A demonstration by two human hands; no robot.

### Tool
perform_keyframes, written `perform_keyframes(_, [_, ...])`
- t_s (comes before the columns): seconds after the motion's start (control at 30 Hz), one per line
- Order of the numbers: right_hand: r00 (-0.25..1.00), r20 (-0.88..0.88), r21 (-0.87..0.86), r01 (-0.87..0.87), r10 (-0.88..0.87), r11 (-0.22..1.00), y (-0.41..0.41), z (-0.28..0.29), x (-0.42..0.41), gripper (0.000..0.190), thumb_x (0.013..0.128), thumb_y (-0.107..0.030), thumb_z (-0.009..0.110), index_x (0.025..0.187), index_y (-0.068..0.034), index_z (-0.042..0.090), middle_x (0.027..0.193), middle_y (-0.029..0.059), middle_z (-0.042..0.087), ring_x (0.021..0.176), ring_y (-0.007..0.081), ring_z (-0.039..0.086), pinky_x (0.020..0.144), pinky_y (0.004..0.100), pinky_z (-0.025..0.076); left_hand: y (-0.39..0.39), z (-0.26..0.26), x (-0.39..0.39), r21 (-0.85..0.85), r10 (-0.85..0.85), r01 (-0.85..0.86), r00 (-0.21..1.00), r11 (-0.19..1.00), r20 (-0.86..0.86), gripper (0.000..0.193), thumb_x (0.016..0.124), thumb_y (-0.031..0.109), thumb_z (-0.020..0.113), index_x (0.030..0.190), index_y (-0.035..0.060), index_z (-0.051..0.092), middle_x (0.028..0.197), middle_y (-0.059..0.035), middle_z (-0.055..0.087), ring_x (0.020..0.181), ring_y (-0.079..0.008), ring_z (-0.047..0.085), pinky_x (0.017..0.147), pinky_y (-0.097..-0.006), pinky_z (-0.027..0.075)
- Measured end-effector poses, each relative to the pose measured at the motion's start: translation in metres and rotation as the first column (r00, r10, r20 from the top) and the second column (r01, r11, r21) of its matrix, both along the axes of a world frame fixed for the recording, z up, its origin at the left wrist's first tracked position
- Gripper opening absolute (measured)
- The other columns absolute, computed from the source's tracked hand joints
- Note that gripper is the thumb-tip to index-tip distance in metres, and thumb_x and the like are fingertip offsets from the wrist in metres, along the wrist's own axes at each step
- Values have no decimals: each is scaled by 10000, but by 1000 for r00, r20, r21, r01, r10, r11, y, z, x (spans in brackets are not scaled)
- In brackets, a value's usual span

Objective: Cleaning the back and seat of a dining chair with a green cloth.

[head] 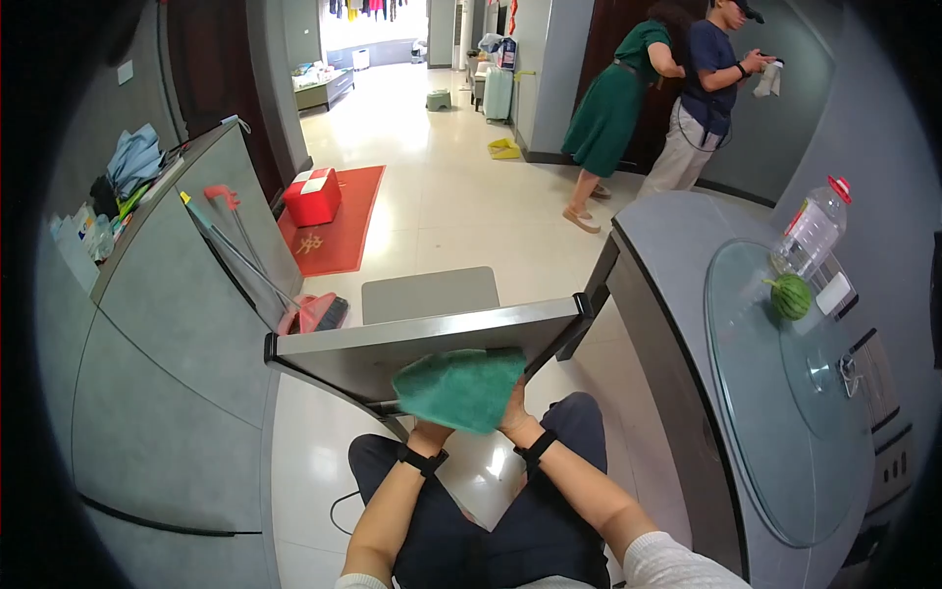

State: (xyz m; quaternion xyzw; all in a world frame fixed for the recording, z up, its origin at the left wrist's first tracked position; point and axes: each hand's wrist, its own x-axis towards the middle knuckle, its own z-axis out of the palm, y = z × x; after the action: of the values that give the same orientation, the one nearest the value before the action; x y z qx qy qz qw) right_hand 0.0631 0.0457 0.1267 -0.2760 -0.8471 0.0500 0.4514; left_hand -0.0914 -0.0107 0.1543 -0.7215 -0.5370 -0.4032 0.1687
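A green cloth is spread between my two hands, in front of the backrest of a grey chair. Its lower left part rests over my left hand, whose fingers are mostly hidden beneath it. My right hand grips the cloth's right edge, with the fingertips out of sight behind it. The cloth covers part of the backrest's near face; whether it touches that face I cannot tell. Both wrists wear black bands, and my knees are bent on either side below.
To the right, a grey table bears a glass turntable, a small watermelon and a plastic bottle. At left are a cabinet, a broom and a dustpan. A red box sits on a mat. Two people stand farther back.
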Motion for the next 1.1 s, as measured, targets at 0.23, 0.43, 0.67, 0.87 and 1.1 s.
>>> perform_keyframes(0.23, [991, -127, -380, -98, 53, 920, -11, -16, -6, 397, 752, -296, 669, 1117, -144, 640, 1204, 91, 589, 1157, 330, 488, 1004, 490, 348, -9, -11, 0, -44, -40, 43, 998, 998, 48, 372, 716, 219, 728, 1071, 131, 663, 1074, -101, 651, 1006, -338, 601, 888, -471, 463])
perform_keyframes(0.43, [980, 187, -80, 90, -74, 993, -19, -9, -1, 382, 733, -289, 683, 1083, -139, 657, 1211, 106, 578, 1180, 353, 464, 1037, 497, 322, -16, 16, 1, -95, -61, 66, 997, 993, 54, 353, 730, 235, 723, 1054, 107, 667, 1029, -106, 659, 963, -330, 616, 853, -463, 479])
perform_keyframes(0.67, [990, -11, 363, 134, -140, 922, -36, 51, -15, 325, 762, -274, 614, 1045, -123, 666, 1169, 121, 581, 1156, 331, 466, 1052, 476, 305, -28, 24, -3, -3, 83, -83, 987, 997, 137, 285, 732, 248, 731, 982, 117, 695, 1017, -102, 667, 987, -334, 611, 863, -478, 463])
perform_keyframes(0.87, [982, 60, 298, 152, -177, 942, -57, 116, -35, 306, 734, -198, 594, 962, 1, 635, 1038, 152, 598, 1132, 306, 472, 1015, 440, 337, -35, 86, 2, 63, 87, -106, 964, 992, 252, 295, 731, 192, 711, 976, 36, 664, 980, -145, 646, 941, -379, 599, 848, -494, 432])
perform_keyframes(1.1, [967, 66, 255, 223, -247, 941, -54, 121, -39, 298, 674, -146, 600, 909, 37, 617, 982, 154, 557, 1036, 315, 488, 903, 451, 367, -44, 77, 8, -101, 199, -183, 961, 978, 191, 351, 690, 136, 712, 1009, 10, 637, 997, -186, 621, 954, -413, 579, 853, -513, 410])
